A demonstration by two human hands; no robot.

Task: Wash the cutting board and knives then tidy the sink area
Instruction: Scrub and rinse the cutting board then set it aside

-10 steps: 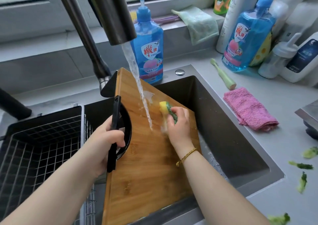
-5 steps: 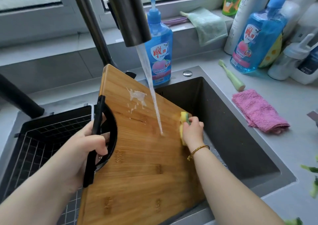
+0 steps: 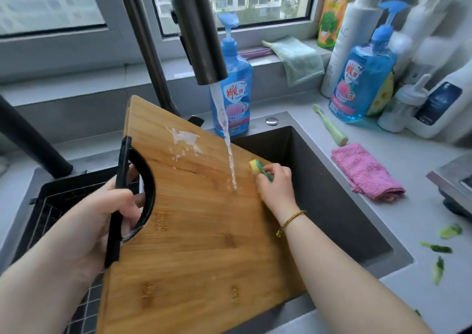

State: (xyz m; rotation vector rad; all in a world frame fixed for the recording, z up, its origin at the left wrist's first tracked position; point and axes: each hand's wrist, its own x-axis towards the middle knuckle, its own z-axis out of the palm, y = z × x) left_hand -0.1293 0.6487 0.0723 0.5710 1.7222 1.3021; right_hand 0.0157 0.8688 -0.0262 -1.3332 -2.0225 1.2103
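Note:
A bamboo cutting board lies tilted over the dark sink, with a patch of white foam near its far end. My left hand grips the board's black handle at its left edge. My right hand holds a yellow and green sponge against the board's right edge. Water runs from the dark faucet onto the board just left of the sponge. No knife is visible.
A black wire drying basket fills the sink's left part. On the counter at right lie a pink cloth, a green brush, vegetable scraps and several bottles. A blue dish soap bottle stands behind the sink.
The sponge and my right hand slid from the board's middle to its right edge. The view shifted, and the foam patch on the board's far end came into sight.

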